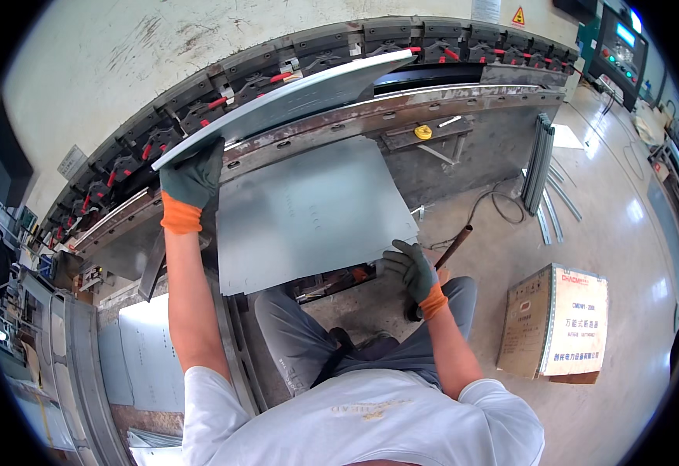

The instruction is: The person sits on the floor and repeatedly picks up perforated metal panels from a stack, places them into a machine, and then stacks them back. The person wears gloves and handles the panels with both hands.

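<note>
Large thin grey sheet-metal panel (308, 206): likely stiff, sharp-edged, awkward; left hand (192, 179) grips upper flange edge, right hand (409, 268) grips lower corner.

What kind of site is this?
Likely a sheet-metal shop: a long press brake with a control panel, and gloved hands (left hand, right hand) holding a metal sheet at it.

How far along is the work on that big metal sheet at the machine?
Done: the sheet metal panel already sits in the press brake, its far flap angled upward. In hand: the left hand supports the raised flap, the right hand holds the near edge. Left: the panel is not yet out of the machine.
</note>
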Demonstrator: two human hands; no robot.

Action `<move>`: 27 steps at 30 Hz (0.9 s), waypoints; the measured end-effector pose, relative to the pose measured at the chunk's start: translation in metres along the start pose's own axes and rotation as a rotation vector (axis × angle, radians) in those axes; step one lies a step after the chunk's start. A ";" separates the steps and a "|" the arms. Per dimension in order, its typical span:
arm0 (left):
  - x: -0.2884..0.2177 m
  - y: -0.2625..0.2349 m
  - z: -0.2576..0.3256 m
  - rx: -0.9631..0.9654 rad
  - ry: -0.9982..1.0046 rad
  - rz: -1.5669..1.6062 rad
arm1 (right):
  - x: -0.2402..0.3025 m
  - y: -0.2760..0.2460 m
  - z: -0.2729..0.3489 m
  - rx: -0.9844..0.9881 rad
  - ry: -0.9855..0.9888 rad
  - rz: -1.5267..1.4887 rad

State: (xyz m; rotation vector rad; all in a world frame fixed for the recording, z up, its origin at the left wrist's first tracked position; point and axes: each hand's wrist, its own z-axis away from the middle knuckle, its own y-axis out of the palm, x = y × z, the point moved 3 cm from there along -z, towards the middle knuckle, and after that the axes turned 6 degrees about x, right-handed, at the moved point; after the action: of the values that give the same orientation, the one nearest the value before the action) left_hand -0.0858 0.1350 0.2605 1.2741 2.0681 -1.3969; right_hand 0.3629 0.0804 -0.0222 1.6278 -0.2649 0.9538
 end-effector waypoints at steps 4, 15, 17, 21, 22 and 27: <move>0.029 -0.008 -0.004 -0.115 -0.053 1.089 | -0.003 0.002 0.002 0.010 0.016 -0.019; 0.055 0.014 0.045 -0.177 -0.351 1.491 | -0.013 0.003 0.001 0.044 0.004 0.017; 0.071 0.031 0.070 -0.200 -0.342 1.491 | -0.019 0.004 -0.002 0.083 0.019 0.064; 0.043 0.115 0.110 -0.276 -0.362 1.593 | -0.022 0.045 0.010 0.215 -0.087 0.325; 0.019 0.145 0.114 -0.258 -0.398 1.623 | -0.022 0.064 0.015 0.236 -0.175 0.406; -0.049 0.262 0.108 0.209 -0.571 1.696 | -0.017 0.083 0.049 -0.074 -0.535 0.655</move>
State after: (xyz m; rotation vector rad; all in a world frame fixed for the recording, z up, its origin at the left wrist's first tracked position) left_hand 0.1340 0.0477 0.0962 1.6373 0.0796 -0.8274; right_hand 0.3212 0.0063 0.0257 1.7341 -1.2417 0.9411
